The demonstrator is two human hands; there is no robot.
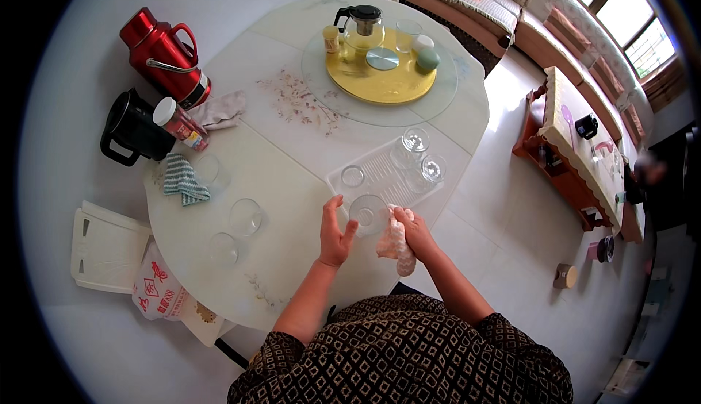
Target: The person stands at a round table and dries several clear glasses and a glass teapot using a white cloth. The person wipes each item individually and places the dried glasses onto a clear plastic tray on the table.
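A clear drinking glass [368,215] is between my two hands, its round rim facing up. My left hand [335,234] is at its left side, fingers spread and thumb against or just over the glass's edge. My right hand [416,234] grips a pink and white cloth [391,240], which meets the glass's right side. Whether the cloth also pinches the glass, I cannot tell. Just beyond is a ribbed translucent tray [378,166]. Two glasses [415,140] with thick bases uppermost stand at its right, and a small round glass piece [352,175] is at its left.
Several clear glasses [246,218] stand at the table's left, near a striped cloth [183,179], jar [181,122], black jug [128,127] and red thermos [164,59]. A glass turntable [383,115] bears a gold tray [350,84] with a teapot [364,29]. A white chair [107,248] adjoins the table's left edge.
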